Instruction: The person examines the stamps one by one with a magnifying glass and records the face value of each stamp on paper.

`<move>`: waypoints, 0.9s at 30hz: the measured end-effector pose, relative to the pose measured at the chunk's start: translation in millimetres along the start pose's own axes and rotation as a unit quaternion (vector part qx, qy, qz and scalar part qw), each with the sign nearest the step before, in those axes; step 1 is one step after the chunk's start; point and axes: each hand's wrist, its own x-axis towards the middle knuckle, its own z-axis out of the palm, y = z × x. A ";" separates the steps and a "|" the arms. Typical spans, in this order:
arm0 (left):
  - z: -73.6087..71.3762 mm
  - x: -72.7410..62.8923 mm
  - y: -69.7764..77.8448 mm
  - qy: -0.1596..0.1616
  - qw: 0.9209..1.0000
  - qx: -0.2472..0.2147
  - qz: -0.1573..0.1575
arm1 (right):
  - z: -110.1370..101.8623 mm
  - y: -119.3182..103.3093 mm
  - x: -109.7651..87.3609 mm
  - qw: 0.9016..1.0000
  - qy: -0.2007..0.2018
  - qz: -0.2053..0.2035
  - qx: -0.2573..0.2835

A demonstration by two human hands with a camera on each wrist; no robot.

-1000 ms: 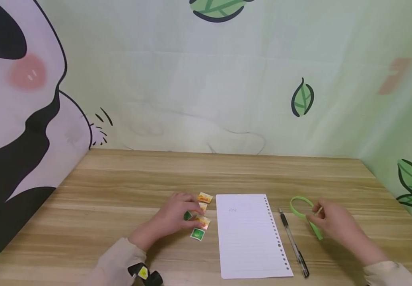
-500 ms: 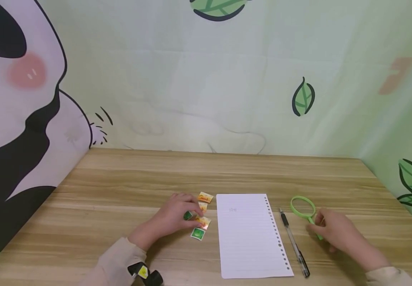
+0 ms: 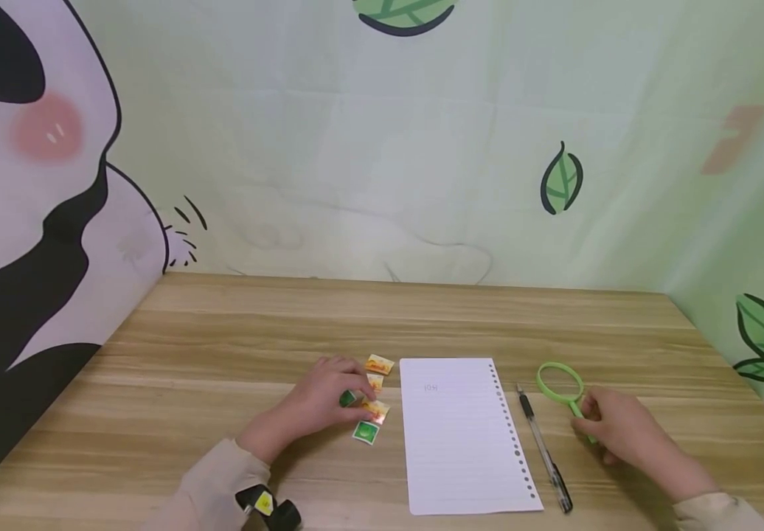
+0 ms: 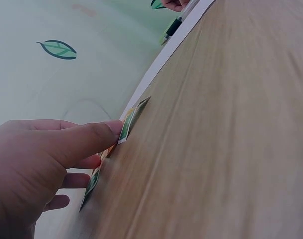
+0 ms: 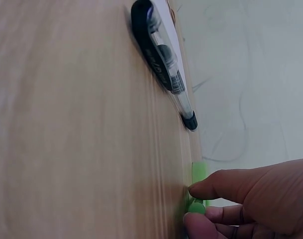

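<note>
Lower right, the right hand [image 3: 621, 425] pinches the green magnifier [image 3: 574, 402]; a loose pinch could drop it. Lower centre, I can't tell whether the left hand [image 3: 322, 395] grips the small cards [image 3: 378, 411]; dragging could scatter them.

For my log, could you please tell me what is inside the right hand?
The right hand pinches the green magnifying glass; its handle partly shows, but the rest beneath the fingers is covered.

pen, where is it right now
In the head view, the pen lies on the table to the right of the lined sheet, between it and the green magnifying glass in the right hand.
</note>
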 end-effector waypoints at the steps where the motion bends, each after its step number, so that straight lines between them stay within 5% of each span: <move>1: -0.2 -0.1 0.2 0.000 1.000 0.000 0.000 | 0.1 0.1 0.3 1.000 -0.001 0.001 -0.001; 19: 1.3 -0.1 -1.3 0.000 1.000 0.003 0.002 | -5.6 5.0 0.0 0.999 0.010 -0.018 -0.026; 27: 1.9 -0.2 -1.7 0.001 1.000 -0.006 -0.001 | -19.0 5.3 2.1 0.995 0.055 -0.064 -0.059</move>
